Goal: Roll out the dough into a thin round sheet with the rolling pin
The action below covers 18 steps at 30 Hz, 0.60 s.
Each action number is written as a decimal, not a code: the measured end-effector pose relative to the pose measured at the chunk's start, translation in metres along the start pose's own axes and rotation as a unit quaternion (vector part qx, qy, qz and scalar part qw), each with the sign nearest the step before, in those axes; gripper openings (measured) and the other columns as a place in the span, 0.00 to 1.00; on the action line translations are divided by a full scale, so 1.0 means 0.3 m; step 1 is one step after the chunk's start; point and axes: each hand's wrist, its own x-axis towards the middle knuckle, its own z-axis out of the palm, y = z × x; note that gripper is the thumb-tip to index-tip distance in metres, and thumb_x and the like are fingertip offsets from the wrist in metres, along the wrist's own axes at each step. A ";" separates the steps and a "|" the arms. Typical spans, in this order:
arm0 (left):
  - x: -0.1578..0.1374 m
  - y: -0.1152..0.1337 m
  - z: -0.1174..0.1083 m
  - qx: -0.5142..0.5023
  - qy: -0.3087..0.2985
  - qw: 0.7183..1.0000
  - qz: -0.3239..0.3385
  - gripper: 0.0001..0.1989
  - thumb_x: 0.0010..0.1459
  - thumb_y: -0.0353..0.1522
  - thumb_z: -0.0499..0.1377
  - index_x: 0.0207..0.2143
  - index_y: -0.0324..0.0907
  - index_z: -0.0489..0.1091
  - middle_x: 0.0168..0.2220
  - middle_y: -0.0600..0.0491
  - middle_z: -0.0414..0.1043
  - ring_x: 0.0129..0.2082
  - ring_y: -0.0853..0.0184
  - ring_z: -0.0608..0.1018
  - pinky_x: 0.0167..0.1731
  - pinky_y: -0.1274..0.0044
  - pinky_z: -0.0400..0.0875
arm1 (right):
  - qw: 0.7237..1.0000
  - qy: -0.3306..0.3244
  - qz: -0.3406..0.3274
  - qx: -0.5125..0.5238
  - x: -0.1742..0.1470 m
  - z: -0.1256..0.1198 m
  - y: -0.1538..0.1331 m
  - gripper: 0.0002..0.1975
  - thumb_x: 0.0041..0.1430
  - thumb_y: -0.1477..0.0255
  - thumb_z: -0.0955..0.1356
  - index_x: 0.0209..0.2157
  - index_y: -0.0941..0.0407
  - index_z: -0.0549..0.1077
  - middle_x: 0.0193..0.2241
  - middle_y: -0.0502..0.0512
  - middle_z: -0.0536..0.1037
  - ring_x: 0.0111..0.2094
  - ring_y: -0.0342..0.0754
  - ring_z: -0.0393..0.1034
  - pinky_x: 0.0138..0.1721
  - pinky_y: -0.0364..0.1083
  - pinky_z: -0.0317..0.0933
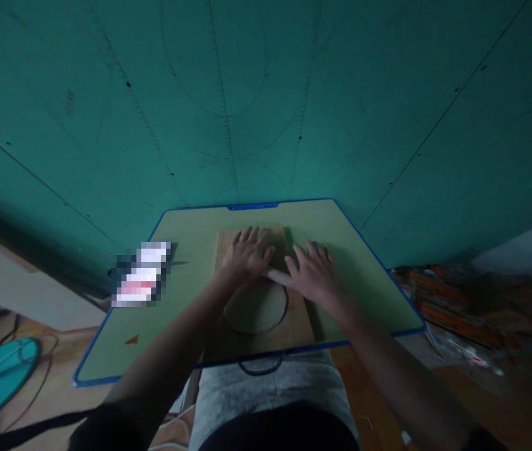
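Well, hands [247, 255] [315, 274] press a rolling pin [279, 277] (wall marks [69, 103] illegible).

From head height, the one camera faces forward and down (fairly near the table [191, 225]) toward the green wall [266, 138] beyond.

Free room is running right of the right hand [315, 272]; the green wall [266, 138] is closing the far side.
Tabletop [373, 294] is lying open out to its right edge. Leftward, a blurred item [141, 275] is standing in the way, an orange triangle [132, 339] lying nearer the front. The left forearm [181, 338] and right forearm [378, 351] are flanking the dough [256, 307].
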 end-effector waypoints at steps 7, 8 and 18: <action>-0.401 -0.049 -0.031 -0.001 0.057 0.997 0.054 0.25 0.71 0.40 0.46 0.65 0.40 0.60 0.65 0.42 0.65 0.67 0.52 0.63 0.64 0.56 0.58 | 0.995 0.016 -0.099 0.018 -0.265 -0.021 -0.189 0.29 0.68 0.57 0.62 0.64 0.57 0.64 0.59 0.66 0.72 0.58 0.62 0.66 0.58 0.59 0.62; -0.440 -0.051 -0.031 0.000 0.060 0.997 0.055 0.25 0.71 0.40 0.46 0.65 0.39 0.59 0.64 0.41 0.65 0.66 0.51 0.64 0.64 0.55 0.59 | 0.993 0.016 -0.113 0.022 -0.273 -0.020 -0.190 0.30 0.68 0.57 0.62 0.65 0.58 0.63 0.60 0.66 0.71 0.59 0.62 0.65 0.60 0.60 0.60; -0.149 -0.076 -0.002 0.025 0.061 0.997 -0.037 0.28 0.70 0.45 0.44 0.63 0.38 0.65 0.63 0.38 0.66 0.67 0.46 0.62 0.63 0.52 0.57 | 0.995 -0.035 -0.095 -0.011 0.102 0.021 -0.029 0.30 0.71 0.54 0.58 0.63 0.59 0.67 0.64 0.69 0.67 0.66 0.62 0.58 0.66 0.62 0.46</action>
